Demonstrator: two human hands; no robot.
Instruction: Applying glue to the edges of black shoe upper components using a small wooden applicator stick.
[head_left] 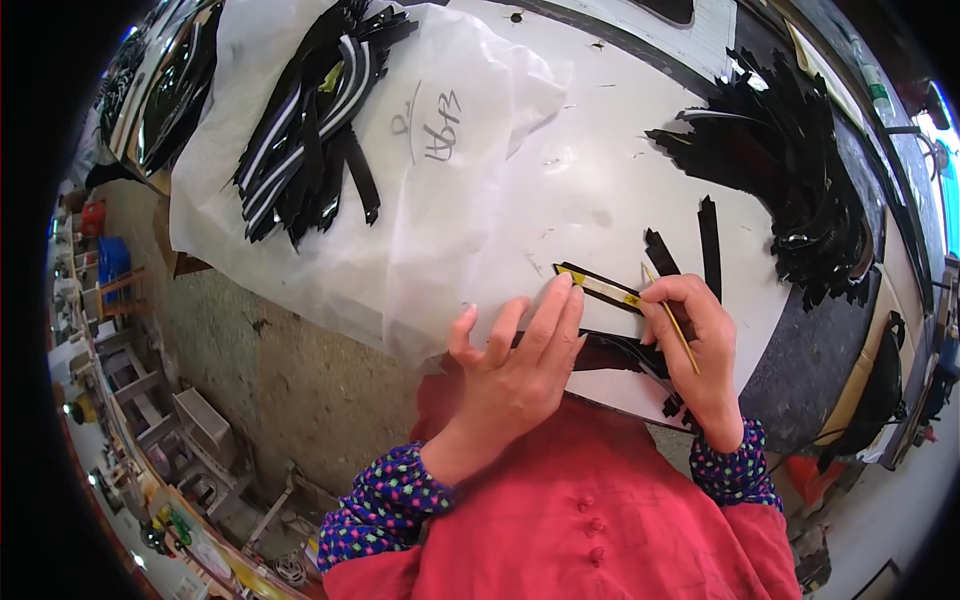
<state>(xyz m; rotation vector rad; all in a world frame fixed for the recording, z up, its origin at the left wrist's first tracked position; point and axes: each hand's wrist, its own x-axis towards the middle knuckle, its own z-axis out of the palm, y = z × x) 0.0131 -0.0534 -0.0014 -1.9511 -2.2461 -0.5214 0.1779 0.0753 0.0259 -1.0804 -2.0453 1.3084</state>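
Note:
On the white table (590, 215) lies a narrow black strip, with a slim pale template with yellow ends (603, 289) along it. My left hand (520, 375) rests with fingers stretched and spread, two fingertips touching the left end of the template. My right hand (705, 325) pinches a thin yellow-brown stick with a pointed tip (684, 344); its fingers are beside the template's right end. What the stick is, I cannot make out. More dark strips (610, 352) lie under and between my hands, partly hidden. Two loose black strips (710, 245) lie just beyond my right hand.
A big pile of black strips (800, 170) sits at the right. Another bundle, black with some white strips (310, 130), lies on a translucent plastic sheet (440, 220) with handwriting at the left. A wooden frame and grey stand (205, 425) are on the floor to the left.

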